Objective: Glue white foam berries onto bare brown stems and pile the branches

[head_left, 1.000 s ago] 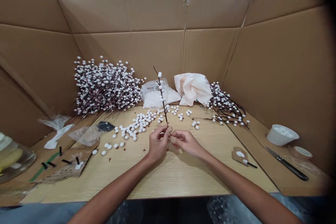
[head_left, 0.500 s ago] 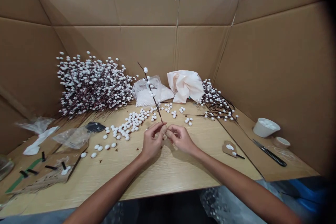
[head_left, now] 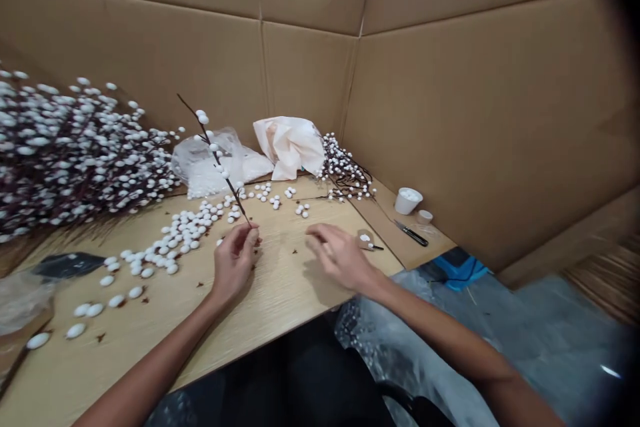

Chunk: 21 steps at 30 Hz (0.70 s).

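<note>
1. My left hand (head_left: 234, 265) is clenched around the lower end of a thin dark branch stem (head_left: 225, 174), which tilts up and to the left above the tabletop (head_left: 285, 330).
2. White buds (head_left: 203, 118) sit along the stem's upper part.
3. My right hand (head_left: 340, 257) is relaxed and holds nothing I can see. It is well apart from the stem and near a small cardboard tag (head_left: 365, 238).
4. Loose white beads (head_left: 183, 230) lie in a scattered trail beside my left hand.
5. Behind them are a plastic bag of white beads (head_left: 210, 163), crumpled peach paper (head_left: 290, 147) and a small bunch of budded branches (head_left: 346, 170).
6. A large budded bundle (head_left: 75, 147) fills the left.
7. A white bowl (head_left: 409, 201) and a black-handled knife (head_left: 411, 233) lie to the right, before a cardboard wall (head_left: 480, 113).
</note>
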Each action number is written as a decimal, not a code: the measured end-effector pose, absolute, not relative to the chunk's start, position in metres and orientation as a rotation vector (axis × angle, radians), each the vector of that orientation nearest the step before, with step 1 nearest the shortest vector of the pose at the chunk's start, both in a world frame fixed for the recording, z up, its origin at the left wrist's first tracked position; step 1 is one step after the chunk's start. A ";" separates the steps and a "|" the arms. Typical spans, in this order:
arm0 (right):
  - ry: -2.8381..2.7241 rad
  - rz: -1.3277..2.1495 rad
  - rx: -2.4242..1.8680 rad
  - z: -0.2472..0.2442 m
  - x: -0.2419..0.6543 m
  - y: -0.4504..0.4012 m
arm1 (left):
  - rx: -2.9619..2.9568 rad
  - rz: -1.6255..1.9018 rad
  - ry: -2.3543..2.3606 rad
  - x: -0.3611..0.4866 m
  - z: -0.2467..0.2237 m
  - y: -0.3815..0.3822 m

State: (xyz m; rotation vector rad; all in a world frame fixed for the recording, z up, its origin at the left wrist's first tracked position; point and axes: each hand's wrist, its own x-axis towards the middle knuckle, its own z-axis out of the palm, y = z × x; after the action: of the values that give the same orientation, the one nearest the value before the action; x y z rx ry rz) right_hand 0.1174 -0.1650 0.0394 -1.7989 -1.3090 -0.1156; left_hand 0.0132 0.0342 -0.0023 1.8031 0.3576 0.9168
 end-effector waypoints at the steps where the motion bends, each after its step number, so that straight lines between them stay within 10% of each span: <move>1: -1.226 -0.153 -1.840 0.041 0.125 -0.185 | 1.810 0.906 0.355 0.014 -0.003 0.034; 21: -0.929 0.039 -2.172 -0.017 0.201 -0.279 | 1.874 0.827 0.370 0.017 -0.009 0.033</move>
State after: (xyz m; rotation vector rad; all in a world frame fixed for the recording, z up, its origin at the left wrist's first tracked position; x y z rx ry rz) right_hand 0.2009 -0.2791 -0.0173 -2.1718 -0.9295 0.0391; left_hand 0.0169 0.0332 -0.0085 1.8741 0.3699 0.8270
